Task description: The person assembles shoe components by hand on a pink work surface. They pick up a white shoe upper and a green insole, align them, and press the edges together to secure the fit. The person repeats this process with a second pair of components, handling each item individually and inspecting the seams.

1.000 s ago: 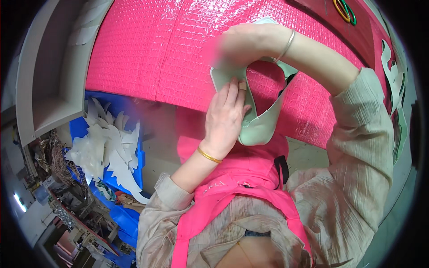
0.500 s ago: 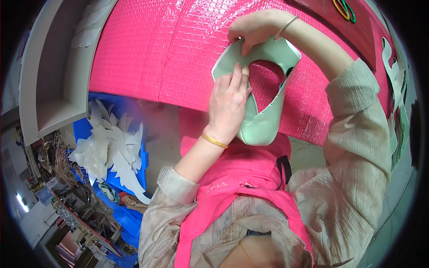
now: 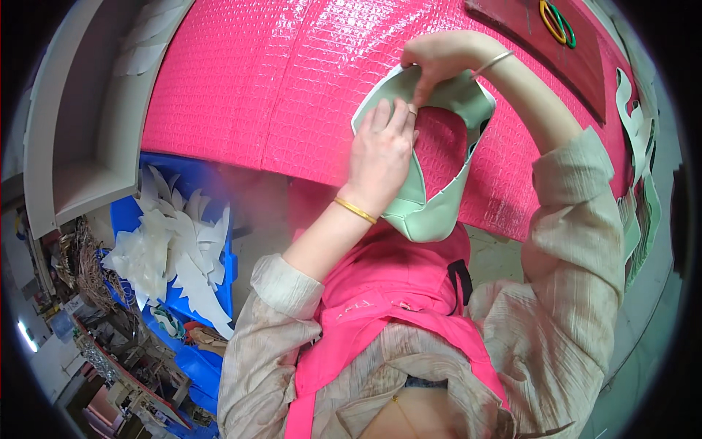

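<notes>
A pale green shoe upper (image 3: 441,212) with a large oval opening stands at the near edge of the pink table, its pointed toe toward me and overhanging the edge. My left hand (image 3: 382,150) grips its left side, the fingers bent together over the inner face beside the opening. At the far rim, my right hand (image 3: 447,60) reaches round from the right and is closed on the upper, thumb inside. The fingertips of both hands nearly meet there. Part of the left thumb and the outer side of the far rim are hidden.
The table (image 3: 219,88) has a shiny pink quilted cover. A blue bin (image 3: 227,282) holds white cut pieces (image 3: 172,241), beside a grey shelf (image 3: 80,172). At the far right lie a dark red board (image 3: 541,47), yellow and green rings (image 3: 559,25), and green strips (image 3: 640,197).
The right hand has shifted slightly right and nearer along the far rim. The left fingers have moved a little right over the inner face. The whole view has shifted slightly.
</notes>
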Available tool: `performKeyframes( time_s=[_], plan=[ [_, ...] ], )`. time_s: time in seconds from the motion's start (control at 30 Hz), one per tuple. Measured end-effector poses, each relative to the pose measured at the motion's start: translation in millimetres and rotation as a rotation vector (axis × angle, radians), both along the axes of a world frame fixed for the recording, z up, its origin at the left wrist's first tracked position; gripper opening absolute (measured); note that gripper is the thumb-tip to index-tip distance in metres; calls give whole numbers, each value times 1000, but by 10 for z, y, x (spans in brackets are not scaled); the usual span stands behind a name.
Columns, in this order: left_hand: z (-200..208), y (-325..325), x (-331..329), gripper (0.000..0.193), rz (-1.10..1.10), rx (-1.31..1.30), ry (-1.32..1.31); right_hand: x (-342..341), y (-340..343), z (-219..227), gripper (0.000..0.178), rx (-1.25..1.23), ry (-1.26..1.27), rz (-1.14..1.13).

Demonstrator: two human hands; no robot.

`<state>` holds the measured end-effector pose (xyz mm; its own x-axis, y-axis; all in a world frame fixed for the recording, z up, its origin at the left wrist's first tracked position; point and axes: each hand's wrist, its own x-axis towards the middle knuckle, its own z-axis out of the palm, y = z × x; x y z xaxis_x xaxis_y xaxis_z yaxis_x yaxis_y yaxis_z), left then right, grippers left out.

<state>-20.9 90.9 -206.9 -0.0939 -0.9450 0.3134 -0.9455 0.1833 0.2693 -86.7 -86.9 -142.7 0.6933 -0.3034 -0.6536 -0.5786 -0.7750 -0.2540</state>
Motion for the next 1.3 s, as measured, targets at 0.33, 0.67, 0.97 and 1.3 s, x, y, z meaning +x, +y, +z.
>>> performKeyframes(
  time_s=[0.33,0.67,0.97,1.3],
  plan=[
    [31,-3,171,40,-74,114,68,-37,-85,-58,45,37,77,-29],
    [-141,-154,95,32,-156,-27,286,-790,-78,-37,55,833,-354,-853],
    [486,394,134,40,-854,581,486,-552,152,-94,20,356,-369,-640],
    [64,199,-249,46,-105,56,278,-391,58,-65,27,89,-258,-58]
  ],
)
